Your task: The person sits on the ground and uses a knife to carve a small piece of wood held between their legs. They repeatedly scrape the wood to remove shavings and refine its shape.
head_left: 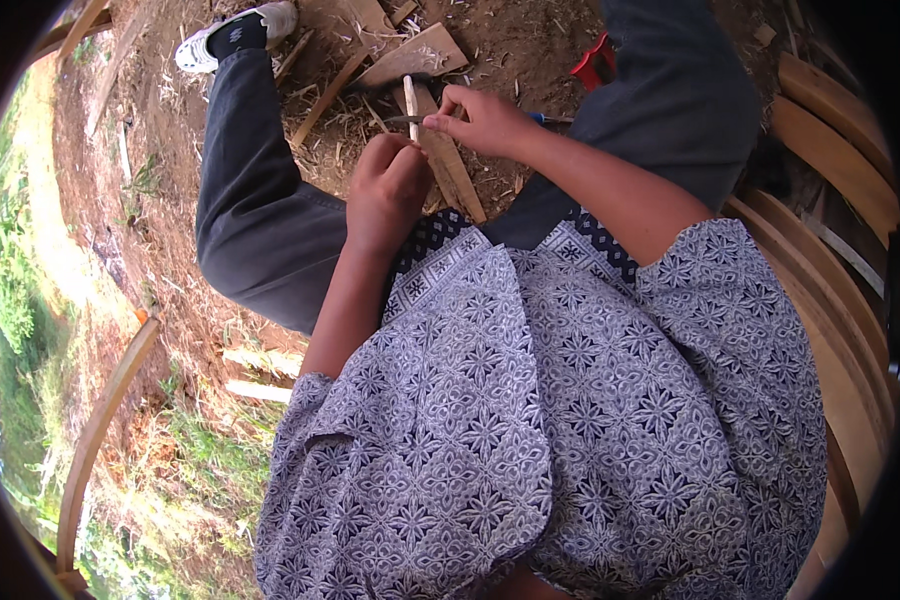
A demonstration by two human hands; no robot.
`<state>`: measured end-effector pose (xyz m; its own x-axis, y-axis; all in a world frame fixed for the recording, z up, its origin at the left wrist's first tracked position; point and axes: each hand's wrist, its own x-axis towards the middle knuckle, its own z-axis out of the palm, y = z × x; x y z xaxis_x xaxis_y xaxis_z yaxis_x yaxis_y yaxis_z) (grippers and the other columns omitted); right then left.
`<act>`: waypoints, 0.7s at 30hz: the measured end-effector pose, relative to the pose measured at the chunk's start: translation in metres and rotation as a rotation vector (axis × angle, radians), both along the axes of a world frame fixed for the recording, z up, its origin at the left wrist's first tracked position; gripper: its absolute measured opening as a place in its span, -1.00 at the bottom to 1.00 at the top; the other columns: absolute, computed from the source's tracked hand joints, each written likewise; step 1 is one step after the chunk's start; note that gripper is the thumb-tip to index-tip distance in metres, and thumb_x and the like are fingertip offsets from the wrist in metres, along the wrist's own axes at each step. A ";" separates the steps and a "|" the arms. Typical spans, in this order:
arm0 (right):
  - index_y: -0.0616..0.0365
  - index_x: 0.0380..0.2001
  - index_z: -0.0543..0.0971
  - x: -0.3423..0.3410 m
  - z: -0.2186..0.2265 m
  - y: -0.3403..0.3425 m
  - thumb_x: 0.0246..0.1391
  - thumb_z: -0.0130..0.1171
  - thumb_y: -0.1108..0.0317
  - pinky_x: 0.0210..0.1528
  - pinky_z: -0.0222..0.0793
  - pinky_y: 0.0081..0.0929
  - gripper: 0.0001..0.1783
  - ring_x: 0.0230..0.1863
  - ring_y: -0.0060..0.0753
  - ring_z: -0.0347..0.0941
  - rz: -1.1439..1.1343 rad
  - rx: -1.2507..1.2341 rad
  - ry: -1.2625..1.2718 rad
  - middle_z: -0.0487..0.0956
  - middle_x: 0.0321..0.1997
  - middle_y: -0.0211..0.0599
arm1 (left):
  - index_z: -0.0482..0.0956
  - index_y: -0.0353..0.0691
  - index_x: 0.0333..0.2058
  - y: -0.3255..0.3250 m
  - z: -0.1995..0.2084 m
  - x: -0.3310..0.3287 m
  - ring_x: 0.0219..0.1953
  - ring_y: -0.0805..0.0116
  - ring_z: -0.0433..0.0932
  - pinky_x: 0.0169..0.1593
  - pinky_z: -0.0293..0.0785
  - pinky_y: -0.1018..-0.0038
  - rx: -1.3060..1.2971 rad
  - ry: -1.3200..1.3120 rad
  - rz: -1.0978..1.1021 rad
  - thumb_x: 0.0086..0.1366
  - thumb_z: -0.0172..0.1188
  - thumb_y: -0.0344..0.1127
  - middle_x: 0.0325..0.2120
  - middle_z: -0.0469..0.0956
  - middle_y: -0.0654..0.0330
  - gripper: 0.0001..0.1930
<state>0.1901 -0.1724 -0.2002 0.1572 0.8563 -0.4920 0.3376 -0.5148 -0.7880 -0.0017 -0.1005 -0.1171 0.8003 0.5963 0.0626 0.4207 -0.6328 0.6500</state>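
A pale, narrow wooden stick (410, 95) stands up out of my left hand (390, 180), whose fingers are closed round its lower end. My right hand (478, 120) is closed on a knife (399, 119). Its dark blade lies across the stick just above my left fist, touching it or very near. The knife's handle is mostly hidden in my right fingers. Beneath both hands a flat wooden board (452, 178) rests on the ground between my legs.
Wood offcuts (417, 57) and shavings litter the brown soil ahead. A red object (595, 65) lies by my right leg, and a small blue item (538, 117) shows beyond my right wrist. Curved-looking wooden beams (835, 150) run along the right; a long pole (100, 430) crosses the left.
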 end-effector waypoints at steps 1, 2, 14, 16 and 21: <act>0.09 -0.25 0.58 -0.002 0.001 0.001 0.23 0.32 -0.21 -0.32 0.42 -0.26 -0.47 -0.41 -0.30 0.57 -0.001 -0.002 -0.005 0.62 -0.45 -0.23 | 0.58 -0.21 -0.41 0.001 0.001 -0.002 -0.25 0.11 0.68 -0.20 0.63 0.27 0.004 0.004 0.017 0.08 0.41 -0.58 -0.25 0.62 0.12 -0.82; 0.08 -0.24 0.58 -0.004 -0.001 0.002 0.23 0.32 -0.21 -0.32 0.43 -0.25 -0.47 -0.41 -0.27 0.57 -0.002 0.000 0.001 0.62 -0.45 -0.22 | 0.58 -0.21 -0.41 0.002 0.001 -0.003 -0.25 0.12 0.68 -0.20 0.63 0.28 0.008 0.008 0.034 0.09 0.41 -0.58 -0.25 0.62 0.12 -0.82; 0.09 -0.18 0.62 0.016 -0.061 0.001 0.21 0.28 -0.25 -0.12 0.55 -0.17 -0.44 -0.20 -0.16 0.68 -0.204 -0.145 -0.140 0.71 -0.25 -0.17 | 0.55 -0.26 -0.39 0.004 0.005 0.006 -0.29 0.07 0.64 -0.23 0.60 0.26 0.032 -0.067 0.068 0.13 0.38 -0.56 -0.30 0.58 0.08 -0.84; 0.08 -0.21 0.64 0.013 -0.044 0.008 0.19 0.30 -0.27 -0.11 0.55 -0.18 -0.43 -0.19 -0.19 0.68 -0.199 -0.111 -0.019 0.71 -0.24 -0.19 | 0.55 -0.25 -0.38 0.006 0.006 0.007 -0.29 0.08 0.64 -0.24 0.60 0.26 0.031 -0.077 0.064 0.11 0.38 -0.57 -0.31 0.57 0.09 -0.83; 0.13 -0.38 0.59 0.009 -0.012 0.008 0.22 0.37 -0.18 -0.29 0.46 -0.41 -0.46 -0.40 -0.52 0.52 -0.046 0.031 0.055 0.61 -0.44 -0.33 | 0.58 -0.22 -0.39 0.008 0.007 0.006 -0.24 0.10 0.69 -0.20 0.62 0.27 -0.020 -0.051 0.030 0.08 0.40 -0.59 -0.26 0.63 0.13 -0.82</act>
